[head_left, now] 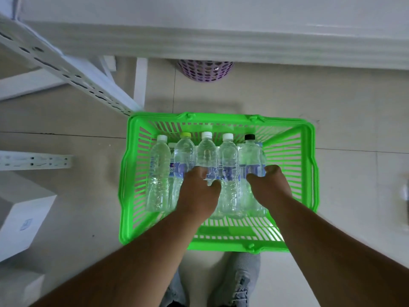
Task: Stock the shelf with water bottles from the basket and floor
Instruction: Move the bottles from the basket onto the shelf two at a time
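A green plastic basket (130, 173) stands on the floor below me, holding several clear water bottles lying side by side, caps pointing away. My left hand (199, 191) grips the third bottle, the white-capped one (207, 151), round its blue label. My right hand (270, 187) curls round the black-capped bottle (251, 151) at the right end of the row. A white-capped bottle (229, 165) lies between my two hands. More bottles lie underneath, mostly hidden. The white shelf edge (221, 41) runs across the top of the view.
A white perforated shelf upright (66, 72) slants at the upper left. A purple perforated bin (205, 70) stands under the shelf. White boxes (22, 218) sit on the floor at the left. My shoes (239, 282) stand just behind the basket on the tiled floor.
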A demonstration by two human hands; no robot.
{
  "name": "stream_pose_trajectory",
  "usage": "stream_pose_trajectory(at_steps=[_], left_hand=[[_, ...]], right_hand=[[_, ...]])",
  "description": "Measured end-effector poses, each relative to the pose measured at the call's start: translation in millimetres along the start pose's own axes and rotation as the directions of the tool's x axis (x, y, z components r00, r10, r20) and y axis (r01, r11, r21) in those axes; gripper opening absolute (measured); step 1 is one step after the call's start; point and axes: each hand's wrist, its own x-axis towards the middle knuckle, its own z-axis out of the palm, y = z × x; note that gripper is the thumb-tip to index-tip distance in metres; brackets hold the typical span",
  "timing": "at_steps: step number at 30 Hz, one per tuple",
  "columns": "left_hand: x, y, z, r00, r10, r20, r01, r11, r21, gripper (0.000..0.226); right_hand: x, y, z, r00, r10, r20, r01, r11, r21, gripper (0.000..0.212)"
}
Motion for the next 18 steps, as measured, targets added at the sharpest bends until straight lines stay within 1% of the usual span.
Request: stream_pose_trajectory(at_steps=[4,7,8,9,10,11,12,14,15,17,18], left_hand=[[5.0,7.3,20.0,0.992,-0.092,0.087,0.090,0.996,0.023,0.050],[11.6,12.7,35.0,0.965,-0.182,0.189,0.187,0.982,-0.005,0.058],[14.5,15.5,39.9,0.954,-0.212,0.211,0.220,0.975,-0.015,0.056],[17.8,18.2,44.6,0.946,-0.237,0.221,0.247,0.969,-0.018,0.049],[21.2,21.1,48.5,0.940,-0.258,0.223,0.267,0.964,-0.011,0.036],[24.6,24.0,52.2,0.936,-0.275,0.221,0.284,0.959,-0.010,0.023],[28.3,25.8,56.2,0.934,-0.284,0.216,0.295,0.955,-0.020,0.020],[34.0,26.7,65.7,0.935,-0.288,0.206,0.298,0.955,-0.017,0.027],[35.1,25.4,71.2,0.938,-0.289,0.191,0.294,0.956,0.000,0.039],[34.1,21.0,81.0,0.946,-0.296,0.133,0.295,0.955,0.030,0.058],[31.6,18.3,84.4,0.949,-0.298,0.099,0.298,0.954,0.019,0.063]], right_hand=[[9.3,0.9,4.3,0.999,-0.014,0.029,0.014,1.000,0.024,0.052],[20.7,-2.2,6.7,0.998,-0.029,0.059,0.025,0.997,0.074,0.046],[26.4,-2.2,8.4,0.998,-0.025,0.063,0.019,0.994,0.104,0.043],[31.6,-2.1,9.5,0.998,-0.016,0.059,0.008,0.991,0.132,0.040],[37.0,-1.7,10.2,0.998,0.002,0.056,-0.010,0.989,0.151,0.039],[41.4,-1.9,10.6,0.998,0.011,0.065,-0.021,0.987,0.158,0.040],[46.1,-1.9,11.3,0.996,0.012,0.085,-0.025,0.988,0.156,0.047],[53.4,-2.7,12.5,0.993,0.011,0.121,-0.027,0.991,0.132,0.061],[56.5,-2.7,12.8,0.991,0.009,0.131,-0.025,0.992,0.122,0.062],[60.7,-1.8,10.9,0.990,-0.004,0.143,-0.013,0.993,0.114,0.058],[61.4,-0.9,8.6,0.989,-0.010,0.144,-0.008,0.992,0.124,0.055]])
